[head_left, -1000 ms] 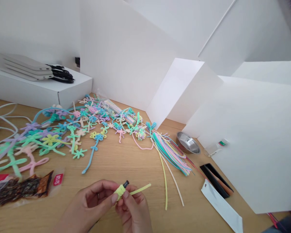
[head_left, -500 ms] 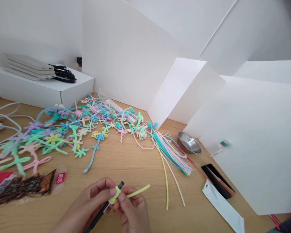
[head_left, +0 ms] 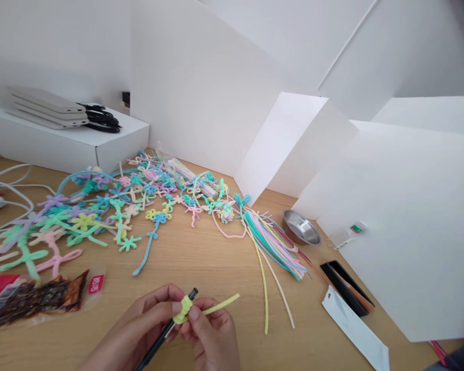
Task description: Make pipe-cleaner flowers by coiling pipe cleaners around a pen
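Note:
My left hand (head_left: 150,317) is closed around a black pen (head_left: 156,350), its thumb pressing on a yellow pipe cleaner (head_left: 184,309) coiled round the pen near the upper end. Close beside it, my right hand (head_left: 212,332) pinches the same pipe cleaner between thumb and fingers. The loose yellow tail sticks out to the right past my right fingers. The pen slants, its dark tip (head_left: 194,292) rising between both hands. Parts of the coil are hidden by my fingertips.
Pipe-cleaner flowers (head_left: 85,221) spread over the left and back of the table. A bundle of straight pipe cleaners (head_left: 274,245) lies right, near a metal bowl (head_left: 301,228). A snack packet (head_left: 42,299) is at left, a black case (head_left: 348,288) and white strip (head_left: 355,330) at right.
My left thumb has shifted slightly back to the left, baring a little more of the yellow coil. Otherwise the hands and pen stay almost in place.

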